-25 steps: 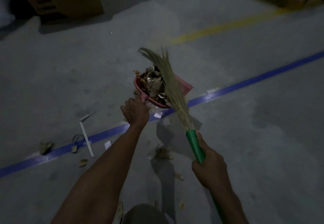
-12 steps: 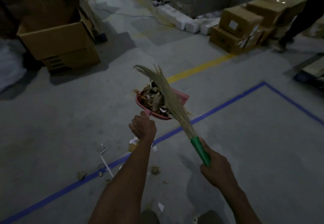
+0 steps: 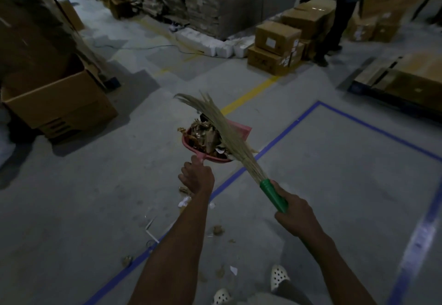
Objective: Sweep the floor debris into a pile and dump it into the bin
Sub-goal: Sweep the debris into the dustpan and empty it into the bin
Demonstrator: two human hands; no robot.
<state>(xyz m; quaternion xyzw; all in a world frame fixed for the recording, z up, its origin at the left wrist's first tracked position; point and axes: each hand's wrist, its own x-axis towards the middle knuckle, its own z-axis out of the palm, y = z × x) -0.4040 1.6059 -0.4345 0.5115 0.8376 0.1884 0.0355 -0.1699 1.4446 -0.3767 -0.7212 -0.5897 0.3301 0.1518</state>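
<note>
Our left hand (image 3: 197, 178) grips the dustpan (image 3: 240, 129) by its handle, holding it off the floor (image 3: 95, 197), heaped with debris (image 3: 205, 135). Our right hand (image 3: 296, 216) grips the green handle of the broom (image 3: 227, 130), whose bristles lie across the debris. Scraps (image 3: 217, 229) lie near the blue tape line (image 3: 275, 144).

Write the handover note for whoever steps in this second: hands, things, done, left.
Left hand grips the pink dustpan by its handle, held above the floor, heaped with debris.
Right hand grips the broom by its green handle, bristles lying over the load.
Done: one load is in the pan.
Left: scraps lie by the blue tape line; sweep them, then dump. Which container is the bin, I cannot tell.
</note>
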